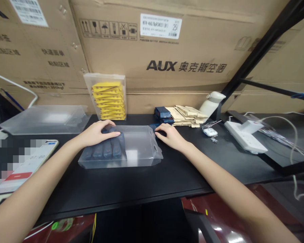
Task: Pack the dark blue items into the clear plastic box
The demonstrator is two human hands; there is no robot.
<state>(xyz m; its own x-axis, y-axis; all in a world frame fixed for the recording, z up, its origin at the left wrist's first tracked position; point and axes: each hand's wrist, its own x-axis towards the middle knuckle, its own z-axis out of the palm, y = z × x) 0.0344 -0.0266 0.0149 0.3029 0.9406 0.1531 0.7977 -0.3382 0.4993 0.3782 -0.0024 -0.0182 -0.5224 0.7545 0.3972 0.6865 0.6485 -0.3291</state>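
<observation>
A clear plastic box (139, 143) lies on its side on the black table, with several dark blue packets (107, 150) standing in a row in its left part. My left hand (101, 132) grips the box from above at that end, thumb across its top over the packets. At the box's right end, where its flaps stand out, my right hand (169, 135) is closed with thumb and fingers pinched. A dark blue packet (153, 126) shows at those fingertips, mostly hidden by the hand and the box.
Behind stands a clear box of yellow packets (108, 101). Dark blue packets (163, 113) and beige packets (187, 115) lie by a white bottle (212, 103). An empty plastic box (48, 118) and a phone (27, 165) lie left. A power strip (245, 136) sits right.
</observation>
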